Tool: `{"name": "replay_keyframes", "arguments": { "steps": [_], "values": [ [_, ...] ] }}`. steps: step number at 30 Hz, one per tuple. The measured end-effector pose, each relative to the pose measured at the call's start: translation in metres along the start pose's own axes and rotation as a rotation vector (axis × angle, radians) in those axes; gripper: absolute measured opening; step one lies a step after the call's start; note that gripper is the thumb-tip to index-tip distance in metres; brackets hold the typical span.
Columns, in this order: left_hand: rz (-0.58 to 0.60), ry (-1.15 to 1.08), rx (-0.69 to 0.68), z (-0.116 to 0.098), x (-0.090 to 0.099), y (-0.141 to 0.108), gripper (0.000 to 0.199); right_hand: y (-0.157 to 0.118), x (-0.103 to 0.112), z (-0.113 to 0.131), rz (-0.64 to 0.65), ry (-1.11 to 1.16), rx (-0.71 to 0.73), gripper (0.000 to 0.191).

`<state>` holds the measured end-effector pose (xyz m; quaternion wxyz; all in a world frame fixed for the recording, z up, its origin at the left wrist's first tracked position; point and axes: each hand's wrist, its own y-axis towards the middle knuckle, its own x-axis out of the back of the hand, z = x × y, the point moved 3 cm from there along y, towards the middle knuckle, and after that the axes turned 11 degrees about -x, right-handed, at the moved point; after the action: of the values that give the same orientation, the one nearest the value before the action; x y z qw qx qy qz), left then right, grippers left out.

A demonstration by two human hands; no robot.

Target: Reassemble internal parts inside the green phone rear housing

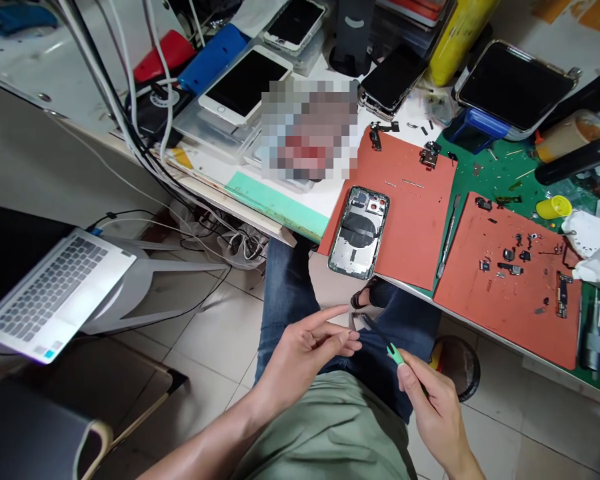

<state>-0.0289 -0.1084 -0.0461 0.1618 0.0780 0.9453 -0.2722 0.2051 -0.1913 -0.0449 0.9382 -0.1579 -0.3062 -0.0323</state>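
Note:
My right hand (433, 397) is closed around the handle of a slim black tool with a green collar (393, 353). Its dark end points up and left, close to the fingertips of my left hand (313, 343). That left hand is held over my lap with the index finger stretched out and the other fingers loosely bent; I see nothing held in it. Beyond both hands, an opened phone housing (359, 233) lies at the table's front edge, partly on an orange-red mat (410, 207). The housing shows a dark round pad and camera openings.
A second orange-red mat (510, 313) carries several small phone parts. Between the mats lies a metal pry tool (449, 237). Phones, including a white one (245, 83), stand or lie at the back. A laptop (65, 287) is at left, near hanging cables (125, 87).

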Motion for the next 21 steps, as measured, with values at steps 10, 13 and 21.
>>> {"name": "replay_keyframes", "arguments": {
  "steps": [10,13,21],
  "values": [
    [0.067,-0.338,0.102,-0.005,-0.011,0.003,0.044,0.004,-0.004,-0.013,0.157,0.150,-0.126,0.035],
    [0.067,-0.384,0.113,-0.002,-0.013,0.004,0.033,0.003,-0.008,-0.017,0.226,0.246,-0.179,0.038],
    [0.050,-0.398,0.136,0.000,-0.014,0.007,0.020,-0.001,-0.019,-0.029,0.372,0.454,-0.357,0.044]
  ]
}}
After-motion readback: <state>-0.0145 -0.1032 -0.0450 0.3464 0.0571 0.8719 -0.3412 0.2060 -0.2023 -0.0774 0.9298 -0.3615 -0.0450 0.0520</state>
